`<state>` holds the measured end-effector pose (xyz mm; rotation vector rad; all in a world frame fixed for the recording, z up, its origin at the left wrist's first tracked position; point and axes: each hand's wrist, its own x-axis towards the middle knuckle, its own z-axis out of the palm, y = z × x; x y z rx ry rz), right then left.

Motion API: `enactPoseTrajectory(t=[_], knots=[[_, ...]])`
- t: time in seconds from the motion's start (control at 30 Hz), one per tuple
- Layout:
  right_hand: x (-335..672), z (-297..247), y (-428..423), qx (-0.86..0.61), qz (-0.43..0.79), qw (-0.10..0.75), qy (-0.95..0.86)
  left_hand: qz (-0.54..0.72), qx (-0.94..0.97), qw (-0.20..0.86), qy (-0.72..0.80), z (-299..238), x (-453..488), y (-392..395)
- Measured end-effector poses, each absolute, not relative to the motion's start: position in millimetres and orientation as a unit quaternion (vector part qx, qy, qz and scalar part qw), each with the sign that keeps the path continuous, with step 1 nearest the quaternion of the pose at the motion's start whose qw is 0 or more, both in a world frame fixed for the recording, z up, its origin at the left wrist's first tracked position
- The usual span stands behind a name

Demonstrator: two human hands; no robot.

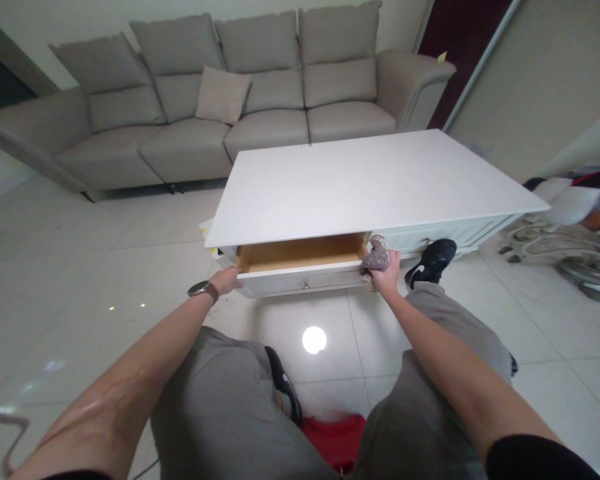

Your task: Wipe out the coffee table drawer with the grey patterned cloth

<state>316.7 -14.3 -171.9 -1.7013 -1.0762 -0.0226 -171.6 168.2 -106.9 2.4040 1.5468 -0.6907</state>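
Note:
A white coffee table stands before me with its left drawer pulled part-way out. The drawer's bare wooden inside shows, and a small knob sits on its front. My left hand, below a wristwatch, is closed on the left end of the drawer front; its fingertips are partly hidden. At the drawer's right end my right hand is closed round a crumpled grey-brown cloth. The cloth touches the corner of the drawer.
A second drawer on the right is closed. Behind the table runs a grey sofa with a beige cushion. A scrolled metal stand with things on it is at the right. Something red lies between my legs on the tiled floor.

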Motion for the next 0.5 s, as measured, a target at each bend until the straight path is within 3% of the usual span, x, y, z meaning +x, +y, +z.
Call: enactPoseTrajectory(t=[0.13,0.5], knots=[[314,-177,-11,-0.732,0.004,0.553,-0.397,-0.240,0.810,0.100,0.526,-105,-170,168],[308,-189,-8,-0.793,-0.006,0.466,-0.392,-0.243,0.806,0.105,0.529,-103,-169,167]])
